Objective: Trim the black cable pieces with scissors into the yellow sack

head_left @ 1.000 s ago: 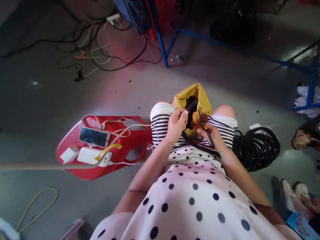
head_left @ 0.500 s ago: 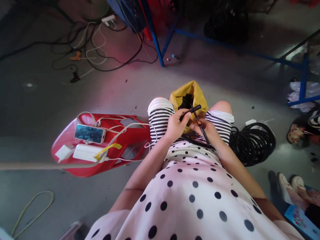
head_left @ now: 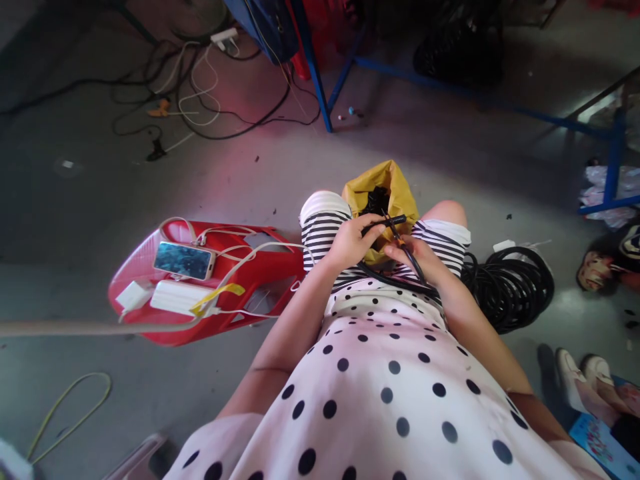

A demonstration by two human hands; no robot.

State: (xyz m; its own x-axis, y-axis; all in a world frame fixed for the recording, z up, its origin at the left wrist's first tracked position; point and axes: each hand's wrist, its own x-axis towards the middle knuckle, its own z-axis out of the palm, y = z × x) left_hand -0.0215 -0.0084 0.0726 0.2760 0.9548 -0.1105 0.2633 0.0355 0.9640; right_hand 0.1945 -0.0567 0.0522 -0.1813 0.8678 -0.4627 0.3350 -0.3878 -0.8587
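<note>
I sit with a yellow bag (head_left: 397, 190) wedged between my knees; dark pieces fill its mouth. My left hand (head_left: 350, 241) grips the end of a black cable (head_left: 393, 220), holding it nearly level over the bag. My right hand (head_left: 417, 257) holds a small cutting tool (head_left: 406, 252) with dark handles and an orange spot, its tip up against the cable end. The cable runs from my left hand across my lap to a black coil (head_left: 510, 283) on the floor at my right.
A red plastic stool (head_left: 265, 280) at my left carries a phone (head_left: 184, 260), white chargers (head_left: 173, 298) and white cords. Tangled wires (head_left: 200, 100) and a blue metal frame (head_left: 320, 87) lie ahead. Another person's shoes (head_left: 583, 377) are at the lower right.
My left hand turned the cable end from pointing up to nearly level. My right hand brought the cutting tool up against it.
</note>
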